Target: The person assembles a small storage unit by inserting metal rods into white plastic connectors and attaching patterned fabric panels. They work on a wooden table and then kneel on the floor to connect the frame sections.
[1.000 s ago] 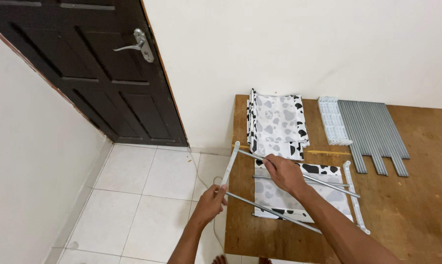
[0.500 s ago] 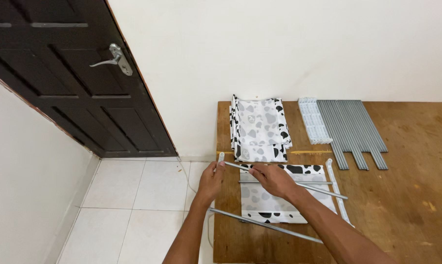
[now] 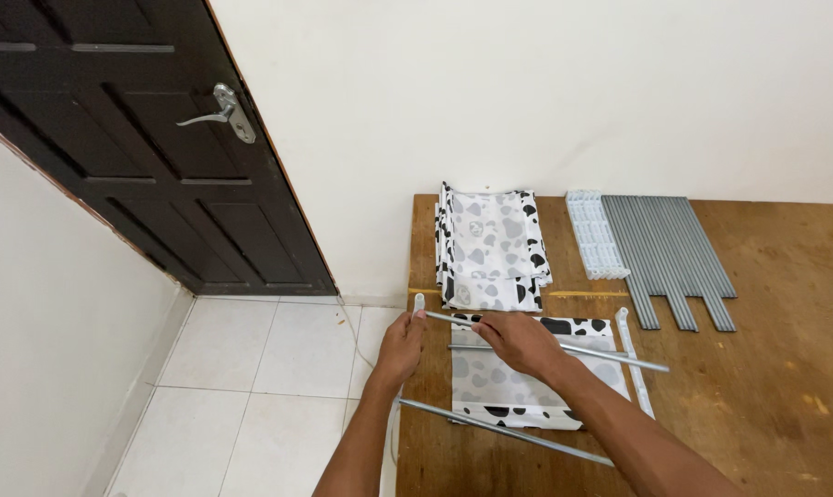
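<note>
My left hand (image 3: 401, 349) grips a white plastic connector bar (image 3: 417, 305) at the left edge of the wooden board (image 3: 785, 368). My right hand (image 3: 518, 339) holds a thin grey metal rod (image 3: 619, 355) that runs right from the connector. A second grey rod (image 3: 504, 431) lies lower, slanting down to the right. Both rods lie over a flat cow-print fabric panel (image 3: 499, 391). A second white connector bar (image 3: 634, 368) lies at the panel's right side.
A folded stack of cow-print fabric (image 3: 490, 244) lies at the back of the board. To its right are a row of white plastic connectors (image 3: 596, 235) and several grey rods (image 3: 674, 258). A dark door (image 3: 140, 147) and white floor tiles (image 3: 251, 387) are on the left.
My left hand moved up along the white connector bar toward its top end. My right hand slid left along the rod toward the connector. The camera shifted slightly.
</note>
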